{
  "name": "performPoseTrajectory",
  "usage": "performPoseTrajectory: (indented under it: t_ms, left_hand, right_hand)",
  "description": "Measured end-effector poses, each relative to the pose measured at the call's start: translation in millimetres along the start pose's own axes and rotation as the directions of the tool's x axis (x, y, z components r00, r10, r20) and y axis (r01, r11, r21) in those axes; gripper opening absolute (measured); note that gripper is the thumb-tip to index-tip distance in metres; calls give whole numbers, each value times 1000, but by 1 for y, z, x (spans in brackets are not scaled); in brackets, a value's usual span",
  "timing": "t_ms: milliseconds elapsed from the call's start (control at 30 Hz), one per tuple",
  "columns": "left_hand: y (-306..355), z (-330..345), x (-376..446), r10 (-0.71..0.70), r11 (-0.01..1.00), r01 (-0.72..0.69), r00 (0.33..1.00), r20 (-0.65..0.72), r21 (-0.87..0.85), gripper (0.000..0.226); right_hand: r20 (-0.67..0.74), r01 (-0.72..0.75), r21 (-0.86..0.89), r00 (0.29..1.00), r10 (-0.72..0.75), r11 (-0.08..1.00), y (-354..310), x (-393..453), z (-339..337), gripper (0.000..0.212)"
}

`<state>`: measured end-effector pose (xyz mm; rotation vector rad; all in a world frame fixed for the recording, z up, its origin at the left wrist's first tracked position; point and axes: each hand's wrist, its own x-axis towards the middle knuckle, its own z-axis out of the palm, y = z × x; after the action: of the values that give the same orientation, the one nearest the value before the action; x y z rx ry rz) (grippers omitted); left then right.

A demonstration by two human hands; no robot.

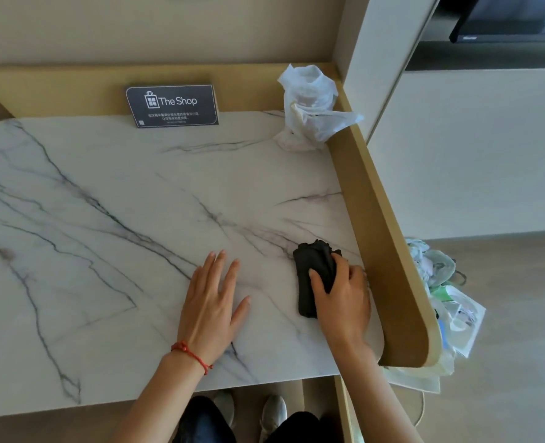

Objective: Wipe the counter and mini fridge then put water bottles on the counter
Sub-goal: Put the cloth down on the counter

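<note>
A white marble counter [111,225] with grey veins fills most of the view. My right hand [344,298] presses a folded black cloth [312,273] onto the counter near its right edge, fingers gripping the cloth. My left hand [213,298] lies flat on the marble to the left of the cloth, fingers spread, holding nothing; a red string bracelet circles its wrist. No water bottles or mini fridge are in view.
A dark "The Shop" sign card [172,105] leans against the back ledge. A crumpled white plastic bag [312,107] sits in the back right corner. A tan raised side panel [383,238] borders the counter's right. Bags of rubbish [447,298] lie on the floor beyond it.
</note>
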<state>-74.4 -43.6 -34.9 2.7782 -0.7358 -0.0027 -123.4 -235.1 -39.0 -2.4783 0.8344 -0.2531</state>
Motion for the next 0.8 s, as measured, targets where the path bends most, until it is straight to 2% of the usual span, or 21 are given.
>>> performPoseTrajectory:
  t_ms: [267, 433, 567, 800]
  left_hand:
    - [0, -9, -11, 57, 998, -56, 998, -10, 18, 60]
    - [-11, -11, -20, 172, 985, -172, 984, -38, 0, 56]
    - [-25, -13, -35, 306, 952, -306, 952, -14, -3, 61]
    - [-53, -23, -62, 499, 866, -498, 866, 36, -47, 60]
  right_hand:
    - [14, 85, -14, 996, -85, 996, 3, -19, -15, 55]
    - [-121, 102, -57, 987, -108, 993, -1, -57, -18, 48]
    - [-187, 42, -95, 980, -59, 995, -4, -101, -12, 46]
    - [-243, -196, -84, 955, 171, 977, -19, -193, 11, 51]
